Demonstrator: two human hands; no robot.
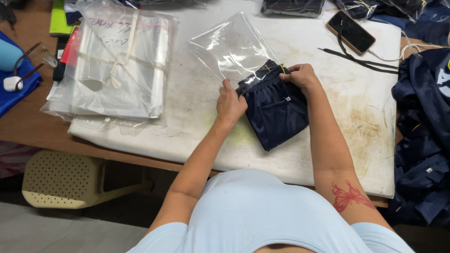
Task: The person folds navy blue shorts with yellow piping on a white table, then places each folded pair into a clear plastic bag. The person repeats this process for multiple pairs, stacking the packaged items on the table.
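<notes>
Folded navy shorts [277,111] lay mid-frame, their waistband entering the clear plastic bag [232,47]. Left hand [229,104] pinched the bag's mouth; right hand [302,76] gripped the waistband corner. Soft, light, limp cloth; best held at the corners.

Brown table [28,126] carries a stained white board [356,107]. On the board: folded navy shorts [279,112] with the top end inside a clear bag [232,47], a tied stack of clear bags [117,65] at left, a phone [350,32] with a black cord [361,62] at far right. Navy clothes pile [422,136] at the right edge. Glasses [30,61] on blue cloth [14,91] far left.
</notes>
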